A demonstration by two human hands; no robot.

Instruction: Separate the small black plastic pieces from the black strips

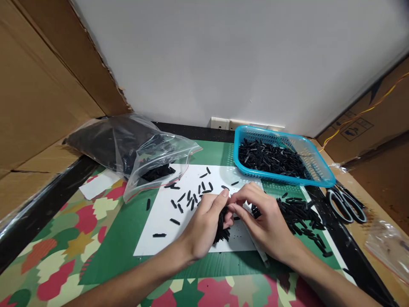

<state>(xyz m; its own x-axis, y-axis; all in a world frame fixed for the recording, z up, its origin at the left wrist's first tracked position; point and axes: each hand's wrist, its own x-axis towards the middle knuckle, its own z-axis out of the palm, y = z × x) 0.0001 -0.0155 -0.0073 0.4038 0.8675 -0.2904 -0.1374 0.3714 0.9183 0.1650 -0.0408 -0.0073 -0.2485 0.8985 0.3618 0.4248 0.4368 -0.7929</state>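
- The bundle of black pieces (221,226) is a fistful of short, thin, dark sticks, packed side by side and fanning out below the palm.
- It sits in the left hand (204,226), over the white sheet (159,221), with the stick ends poking down towards the paper.
- The left hand is curled around that bundle, fingers wrapped and closed on it, thumb side up, wrist coming in from the lower left.
- The right hand (265,221) is right against the left, fingertips meeting it at the top of the bundle; thumb and forefinger are pinched together there, though what sits between them is too small to tell.
- The right forearm comes in from the lower right, palm turned down.
- Just beyond the left hand's fingers, loose black pieces (191,198) lie scattered on the sheet.
- Just right of the right hand is a heap of black pieces (300,217) on the green mat (128,230).
- Farther out past the right hand stands a blue basket (315,168) of the same sticks, with scissors (347,204) to its near right.
- Well out past the left hand lies a clear plastic bag (140,153).
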